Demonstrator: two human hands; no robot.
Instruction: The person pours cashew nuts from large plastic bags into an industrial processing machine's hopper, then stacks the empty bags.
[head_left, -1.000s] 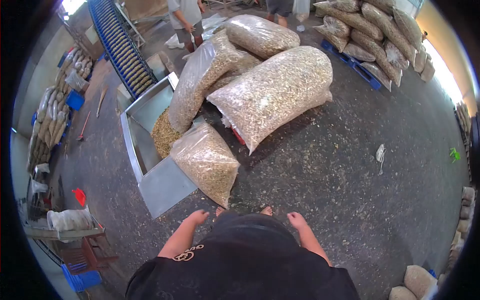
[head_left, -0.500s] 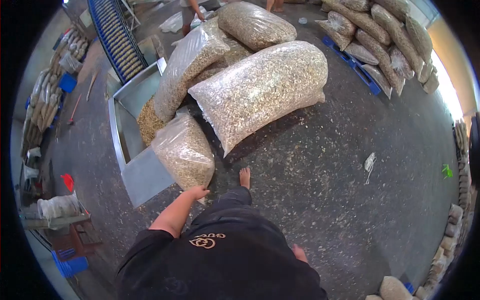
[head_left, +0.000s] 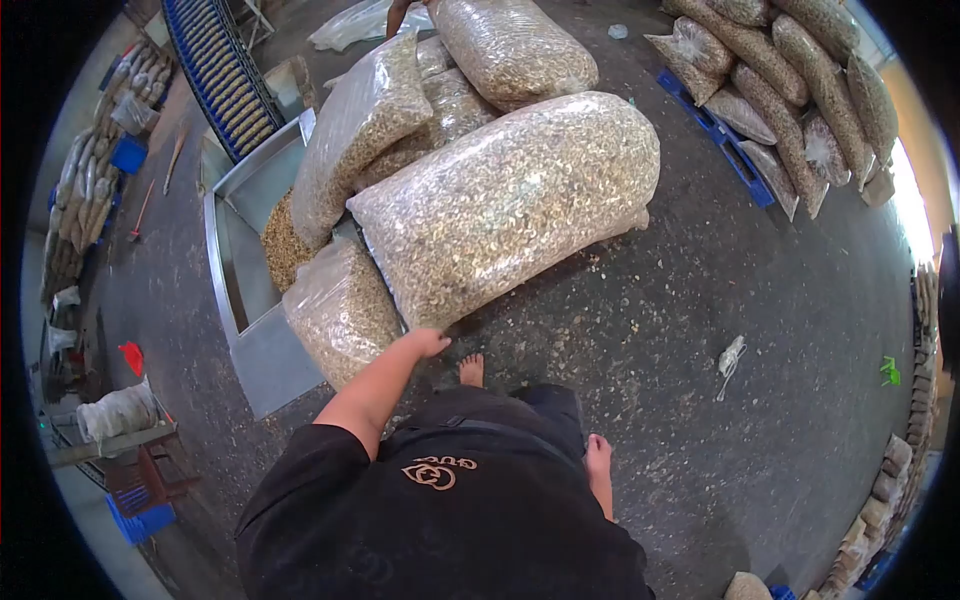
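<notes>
Head view: we record a dark grey floor [head_left: 800, 330] carrying a long, pillow-shaped, clear plastic bag [head_left: 520, 190] of pale beige pieces, beyond the right edge of an open, grey sheet-metal trough [head_left: 217, 265]. A tall, clear plastic bag [head_left: 345, 140] of similar pieces slants across that edge; a smaller, slumped, clear plastic bag [head_left: 345, 310] rests by the trough's near corner, beside the long bag's left end. We find the left hand [head_left: 431, 343] at the long bag's near corner, fingers partly curled; we cannot tell whether it has hold of the plastic. The right hand [head_left: 598, 455] is apart from every bag; we cannot tell how far it is open, and see nothing in it. We judge that a sound hold gathers the corner deep in the palm, since a pinch could slip or tear; a second hand on the same end would share the load, with the bare foot [head_left: 471, 370] clear of the underside.
</notes>
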